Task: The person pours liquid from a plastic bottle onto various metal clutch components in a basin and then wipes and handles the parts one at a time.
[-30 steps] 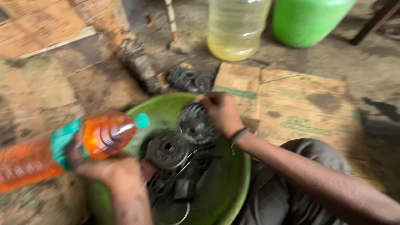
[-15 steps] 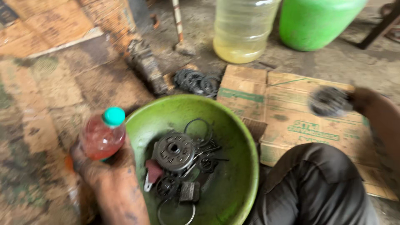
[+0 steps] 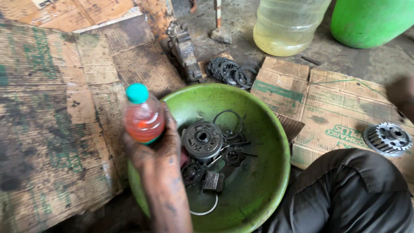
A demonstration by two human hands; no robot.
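Your left hand is clenched around the small plastic bottle of orange-red liquid, teal cap up, holding it upright at the near-left rim of the green basin. Half a second ago the bottle sat a little farther out from the basin and lower in view; a second ago it lay tipped on its side across your left hand, so it has been brought upright. Just to the right of that hand, down in the basin, lie the greasy parts: a toothed round hub, thin wire rings, and smaller dark pieces below it. Your right hand is only a blur at the far right edge, so you cannot tell whether it is released or clenched. A second ago it was reaching into the basin over the parts; half a second ago it carried a dark round part out over the cardboard. Now a silvery toothed drum rests on that cardboard, just below the right hand and apart from it, so one part is out of the basin. Beyond the basin sit a stack of toothed rings, a yellowish jug and a green container.
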